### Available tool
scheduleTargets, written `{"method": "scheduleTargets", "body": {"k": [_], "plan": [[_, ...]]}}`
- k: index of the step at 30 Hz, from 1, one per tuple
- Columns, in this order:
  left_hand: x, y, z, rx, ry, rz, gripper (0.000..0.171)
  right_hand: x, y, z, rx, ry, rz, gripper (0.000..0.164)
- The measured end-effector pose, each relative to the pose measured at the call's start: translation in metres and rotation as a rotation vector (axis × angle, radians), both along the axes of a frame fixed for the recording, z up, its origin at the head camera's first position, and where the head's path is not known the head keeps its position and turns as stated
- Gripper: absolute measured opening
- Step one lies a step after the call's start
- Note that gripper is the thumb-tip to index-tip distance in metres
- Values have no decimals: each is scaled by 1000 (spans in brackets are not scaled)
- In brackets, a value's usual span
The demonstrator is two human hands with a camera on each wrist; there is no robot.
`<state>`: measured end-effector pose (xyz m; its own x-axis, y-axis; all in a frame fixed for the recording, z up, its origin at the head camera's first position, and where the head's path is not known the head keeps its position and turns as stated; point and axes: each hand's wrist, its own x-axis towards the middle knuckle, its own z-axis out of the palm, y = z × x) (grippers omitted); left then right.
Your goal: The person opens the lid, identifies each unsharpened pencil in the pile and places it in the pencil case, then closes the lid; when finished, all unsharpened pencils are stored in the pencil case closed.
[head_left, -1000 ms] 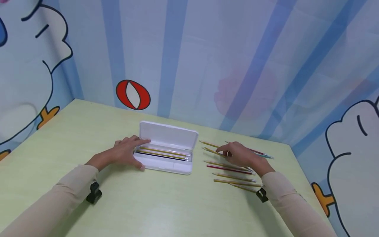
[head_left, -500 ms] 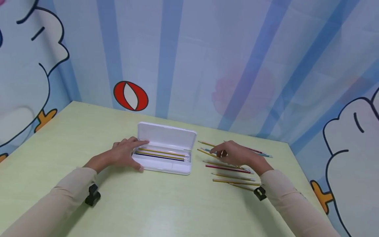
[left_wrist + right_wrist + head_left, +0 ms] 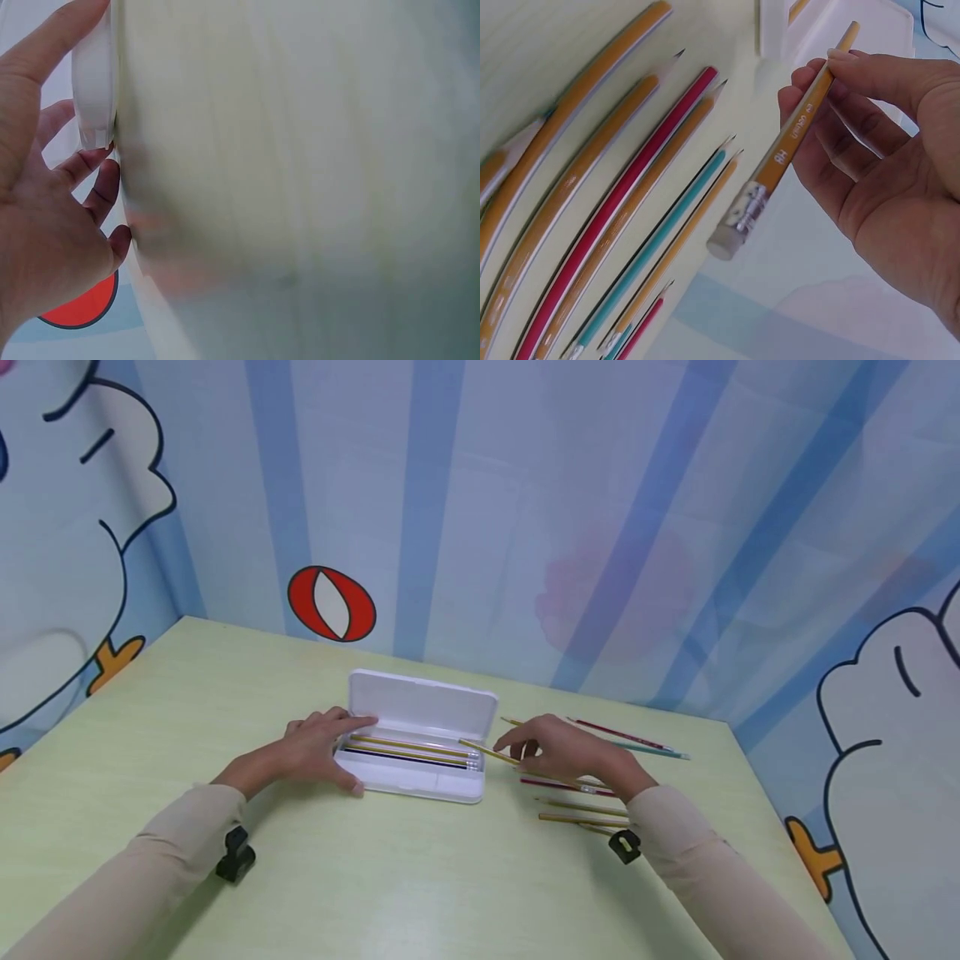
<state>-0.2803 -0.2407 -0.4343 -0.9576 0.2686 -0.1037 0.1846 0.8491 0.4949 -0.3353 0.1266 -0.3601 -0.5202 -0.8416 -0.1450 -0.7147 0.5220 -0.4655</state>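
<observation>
A white pencil case (image 3: 420,783) stands with its lid raised, several pencils (image 3: 412,746) lying in it. My left hand (image 3: 315,750) grips its left end, thumb at the front and fingers toward the lid; the left wrist view shows the fingers bent around the case's end (image 3: 94,90). Between thumb and fingers, my right hand (image 3: 566,749) pinches a yellow pencil (image 3: 478,747) just right of the case. That pencil's tip reaches over the case's right end. In the right wrist view, its white eraser end (image 3: 739,217) points away from the palm and lettering shows along the side.
Several loose pencils lie to the right, under and around the right forearm: yellow ones (image 3: 581,819), red ones (image 3: 622,732) and a teal one (image 3: 651,750). A striped cartoon cloth (image 3: 495,527) hangs behind the pale table (image 3: 420,877).
My right hand has moved left toward the case, carrying the yellow pencil up from among the loose ones. The left hand stays on the case.
</observation>
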Motion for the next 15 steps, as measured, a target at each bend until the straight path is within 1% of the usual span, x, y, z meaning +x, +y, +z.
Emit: {"method": "scheduleTargets", "body": {"k": [3, 8, 10, 15], "plan": [[1, 0, 1, 1, -8, 6, 102, 1, -11, 1, 15, -13, -6, 37], [1, 0, 2, 0, -6, 0, 102, 1, -27, -1, 46, -60, -34, 39], [1, 0, 2, 3, -6, -2, 102, 1, -33, -1, 51, -79, -41, 41], [0, 0, 0, 5, -12, 1, 102, -1, -48, -3, 48, -94, -41, 43]]}}
